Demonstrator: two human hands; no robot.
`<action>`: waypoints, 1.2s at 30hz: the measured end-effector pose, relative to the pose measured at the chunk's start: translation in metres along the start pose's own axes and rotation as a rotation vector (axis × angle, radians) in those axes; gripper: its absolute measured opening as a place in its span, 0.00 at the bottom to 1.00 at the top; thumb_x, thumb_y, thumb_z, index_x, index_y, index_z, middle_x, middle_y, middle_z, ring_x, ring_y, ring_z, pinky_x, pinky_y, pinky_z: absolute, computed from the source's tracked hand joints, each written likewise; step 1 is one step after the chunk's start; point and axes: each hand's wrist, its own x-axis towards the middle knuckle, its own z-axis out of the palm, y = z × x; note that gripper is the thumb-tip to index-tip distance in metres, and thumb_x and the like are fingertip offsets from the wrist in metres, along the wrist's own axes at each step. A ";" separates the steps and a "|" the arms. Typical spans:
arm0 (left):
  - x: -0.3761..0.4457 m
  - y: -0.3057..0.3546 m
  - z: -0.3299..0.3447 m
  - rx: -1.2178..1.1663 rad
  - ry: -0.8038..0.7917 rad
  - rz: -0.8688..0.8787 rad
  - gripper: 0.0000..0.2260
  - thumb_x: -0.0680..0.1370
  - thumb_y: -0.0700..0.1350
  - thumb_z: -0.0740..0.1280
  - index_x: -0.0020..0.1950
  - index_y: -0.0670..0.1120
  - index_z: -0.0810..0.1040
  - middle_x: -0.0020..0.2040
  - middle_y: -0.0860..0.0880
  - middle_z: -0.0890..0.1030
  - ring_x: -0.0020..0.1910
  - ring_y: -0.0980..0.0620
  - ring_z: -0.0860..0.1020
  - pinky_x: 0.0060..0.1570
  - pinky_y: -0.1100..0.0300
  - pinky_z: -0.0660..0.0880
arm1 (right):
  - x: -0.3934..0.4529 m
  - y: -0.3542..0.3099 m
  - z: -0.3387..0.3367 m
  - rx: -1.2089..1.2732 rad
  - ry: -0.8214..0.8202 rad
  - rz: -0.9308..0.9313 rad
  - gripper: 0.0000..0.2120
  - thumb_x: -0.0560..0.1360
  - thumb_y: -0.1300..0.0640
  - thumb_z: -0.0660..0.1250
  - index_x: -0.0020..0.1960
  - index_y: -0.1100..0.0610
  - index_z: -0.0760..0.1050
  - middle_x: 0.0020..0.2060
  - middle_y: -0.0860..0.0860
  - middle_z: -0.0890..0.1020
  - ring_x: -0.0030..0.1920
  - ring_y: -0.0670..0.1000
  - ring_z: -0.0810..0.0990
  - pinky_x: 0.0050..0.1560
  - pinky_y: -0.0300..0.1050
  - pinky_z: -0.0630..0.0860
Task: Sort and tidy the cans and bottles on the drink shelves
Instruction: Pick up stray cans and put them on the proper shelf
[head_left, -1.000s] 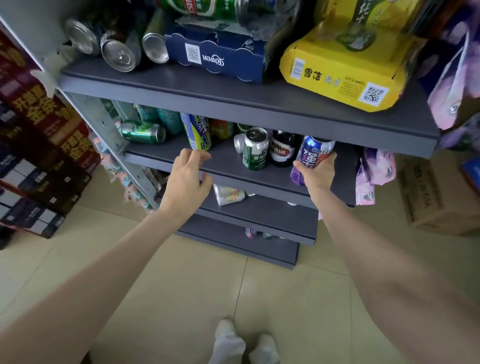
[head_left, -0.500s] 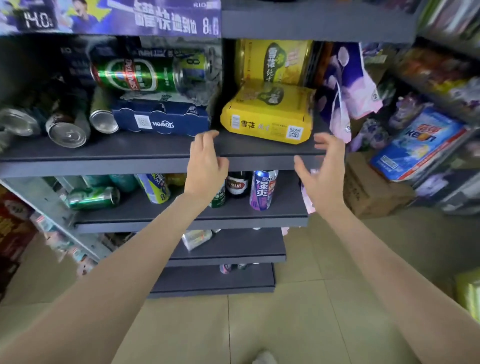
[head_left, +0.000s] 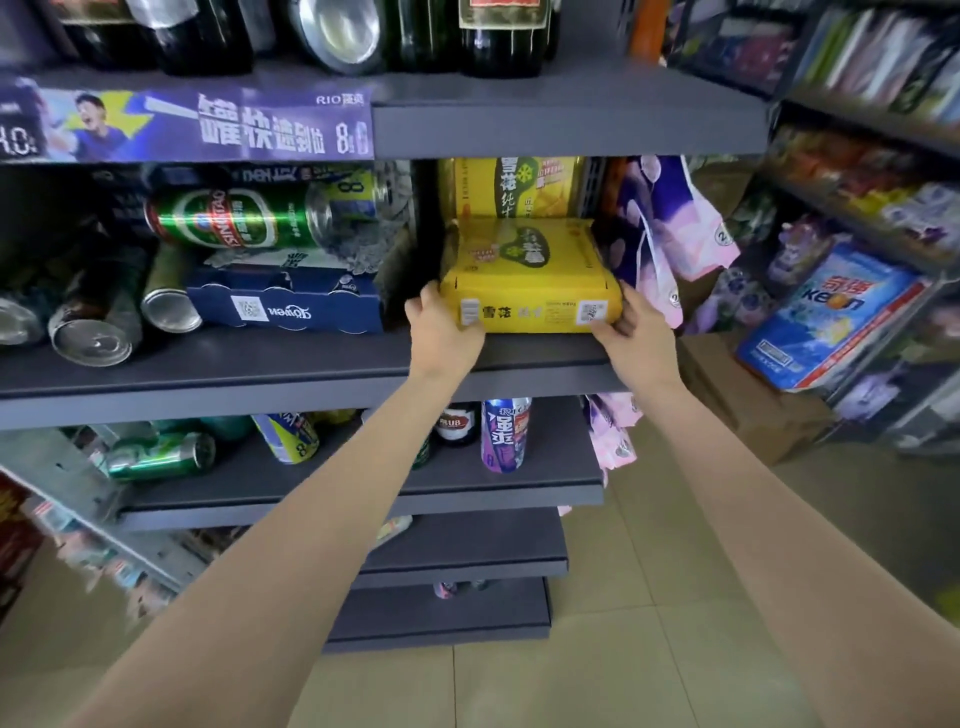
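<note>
left hand (head_left: 445, 332): you grip the left front corner of the flat yellow cardboard beer carton (head_left: 530, 280)
right hand (head_left: 636, 332): you grip its right front corner
carton: lying on dark grey shelf (head_left: 260, 371), right end

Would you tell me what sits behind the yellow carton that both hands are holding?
Behind the yellow carton, a second yellow carton stands upright against the shelf's back. Its lower part is hidden by the front carton, so anything beneath or further behind stays unseen.

Yellow carton (head_left: 530, 275), seemingly flat, at shelf (head_left: 260, 369) edge
</note>
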 end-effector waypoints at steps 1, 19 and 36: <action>-0.008 0.000 0.002 -0.017 0.017 0.006 0.28 0.76 0.37 0.64 0.73 0.40 0.57 0.67 0.40 0.62 0.62 0.41 0.68 0.56 0.61 0.64 | -0.002 -0.001 -0.002 0.020 0.009 0.005 0.24 0.75 0.67 0.65 0.69 0.61 0.67 0.58 0.56 0.79 0.56 0.50 0.79 0.64 0.43 0.72; -0.011 -0.022 -0.027 0.127 -0.054 0.027 0.32 0.74 0.43 0.69 0.74 0.43 0.58 0.62 0.43 0.75 0.62 0.43 0.73 0.59 0.53 0.69 | -0.017 -0.022 -0.007 0.146 -0.179 0.088 0.26 0.74 0.65 0.66 0.69 0.50 0.67 0.60 0.50 0.78 0.60 0.49 0.77 0.60 0.50 0.76; 0.023 0.029 -0.048 -0.321 0.119 0.147 0.37 0.63 0.66 0.67 0.68 0.52 0.67 0.61 0.45 0.70 0.60 0.44 0.74 0.62 0.46 0.71 | 0.023 -0.084 -0.012 0.303 0.088 -0.051 0.20 0.73 0.63 0.66 0.64 0.52 0.74 0.55 0.49 0.81 0.54 0.45 0.78 0.62 0.44 0.72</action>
